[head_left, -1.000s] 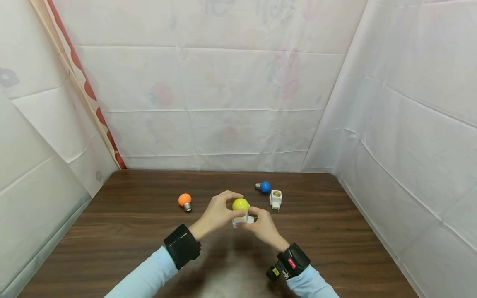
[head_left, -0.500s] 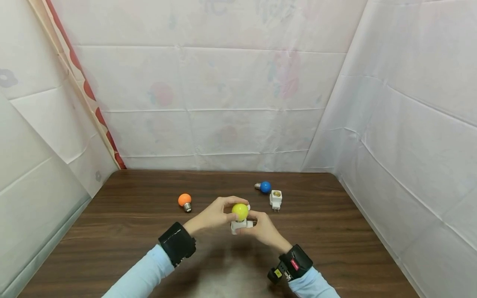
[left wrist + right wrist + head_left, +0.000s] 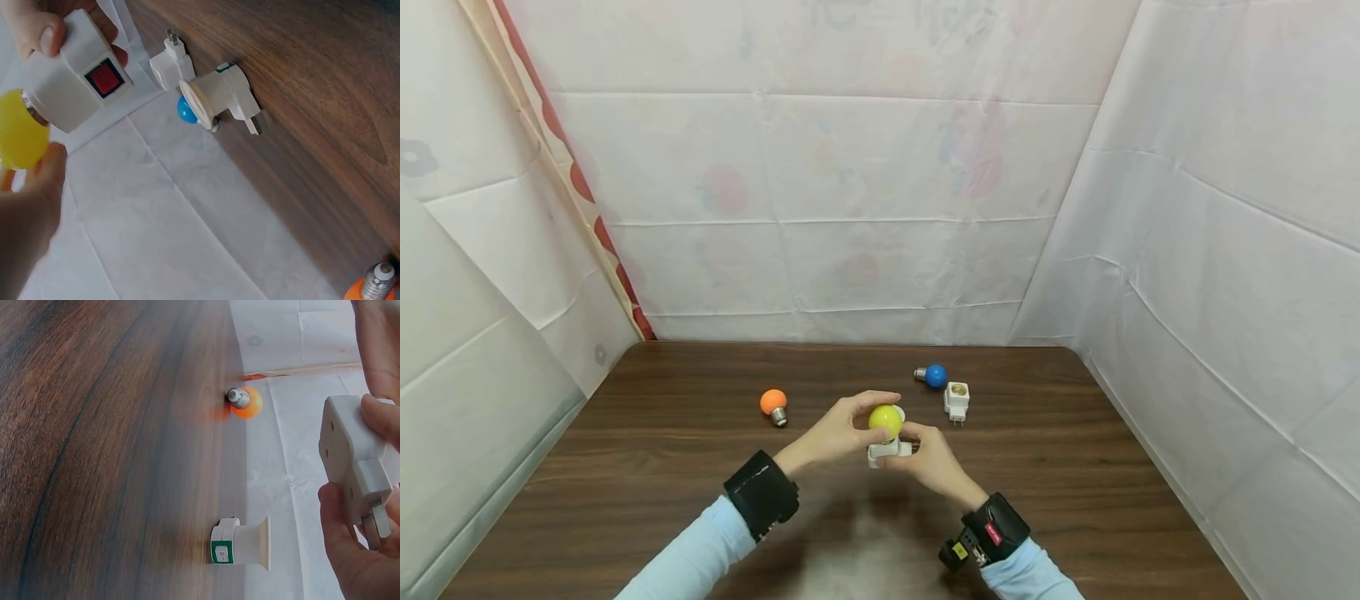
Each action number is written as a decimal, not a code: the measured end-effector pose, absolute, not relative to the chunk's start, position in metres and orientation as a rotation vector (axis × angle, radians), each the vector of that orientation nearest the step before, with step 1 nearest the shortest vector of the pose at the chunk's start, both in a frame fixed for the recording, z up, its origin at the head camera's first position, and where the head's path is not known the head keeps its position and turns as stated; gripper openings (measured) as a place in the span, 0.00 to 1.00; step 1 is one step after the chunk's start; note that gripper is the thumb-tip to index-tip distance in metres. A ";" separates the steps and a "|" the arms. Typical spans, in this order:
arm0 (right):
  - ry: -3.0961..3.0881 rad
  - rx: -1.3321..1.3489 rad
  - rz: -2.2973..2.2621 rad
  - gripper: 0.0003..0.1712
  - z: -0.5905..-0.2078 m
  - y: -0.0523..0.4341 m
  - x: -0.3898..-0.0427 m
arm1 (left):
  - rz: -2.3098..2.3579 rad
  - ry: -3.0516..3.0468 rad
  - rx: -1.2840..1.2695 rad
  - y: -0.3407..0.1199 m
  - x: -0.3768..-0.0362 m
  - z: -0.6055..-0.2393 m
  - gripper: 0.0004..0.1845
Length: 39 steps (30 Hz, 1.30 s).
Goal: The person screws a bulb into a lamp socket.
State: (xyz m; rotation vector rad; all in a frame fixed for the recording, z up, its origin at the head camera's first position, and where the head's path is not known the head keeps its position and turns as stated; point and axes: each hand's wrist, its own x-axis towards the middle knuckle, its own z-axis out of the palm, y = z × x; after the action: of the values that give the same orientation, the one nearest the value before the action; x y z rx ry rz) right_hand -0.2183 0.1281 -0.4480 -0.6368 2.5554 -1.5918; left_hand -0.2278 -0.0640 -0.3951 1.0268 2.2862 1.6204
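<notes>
Above the table's middle, my left hand (image 3: 876, 415) pinches a yellow bulb (image 3: 885, 419) between thumb and fingers. The bulb sits in a white plug-in socket (image 3: 889, 450) with a red switch (image 3: 103, 79), and my right hand (image 3: 906, 443) grips that socket from below. In the left wrist view the yellow bulb (image 3: 19, 134) meets the socket (image 3: 75, 84) at the left edge. The right wrist view shows my right hand (image 3: 362, 465) with thumb and finger round the socket (image 3: 355, 447), prongs towards the palm.
On the dark wooden table (image 3: 625, 467) lie an orange bulb (image 3: 772, 403) to the left, a blue bulb (image 3: 935, 376) and a white socket (image 3: 956, 400) behind to the right. A round white socket with a green label (image 3: 244, 542) lies beneath my hands. White sheets wall in three sides.
Both hands have sunk slightly with the bulb and socket. My left fingers have shifted round the yellow bulb. The things on the table have not moved.
</notes>
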 end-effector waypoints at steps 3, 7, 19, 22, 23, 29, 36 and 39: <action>2.574 -0.618 -1.592 0.19 -0.448 0.127 -0.218 | 1.613 2.406 0.976 -0.061 -0.226 -0.396 0.25; 2.590 -0.611 -1.602 0.18 -0.448 0.127 -0.218 | 1.557 2.585 0.923 -0.056 -0.222 -0.395 0.25; 2.570 -0.622 -1.638 0.21 -0.451 0.127 -0.219 | 1.268 3.004 0.724 -0.042 -0.210 -0.391 0.29; 2.569 -0.631 -1.639 0.22 -0.452 0.127 -0.219 | 1.271 3.016 0.705 -0.041 -0.209 -0.390 0.27; 2.570 -0.628 -1.632 0.22 -0.452 0.127 -0.219 | 1.271 3.017 0.706 -0.042 -0.209 -0.390 0.27; 2.558 -0.611 -1.596 0.21 -0.452 0.129 -0.219 | 1.298 2.930 0.795 -0.046 -0.213 -0.392 0.24; 2.520 -0.626 -1.596 0.21 -0.442 0.128 -0.216 | 1.343 2.744 0.902 -0.054 -0.220 -0.394 0.23; 2.492 -0.635 -1.592 0.20 -0.428 0.126 -0.208 | 1.377 2.640 0.981 -0.058 -0.222 -0.393 0.22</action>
State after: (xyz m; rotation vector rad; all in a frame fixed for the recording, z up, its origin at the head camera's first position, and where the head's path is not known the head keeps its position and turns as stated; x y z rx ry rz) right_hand -0.2084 0.1259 -0.4276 -0.6346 2.4923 -1.5923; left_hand -0.2220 -0.0575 -0.3933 0.9808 2.6400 1.3765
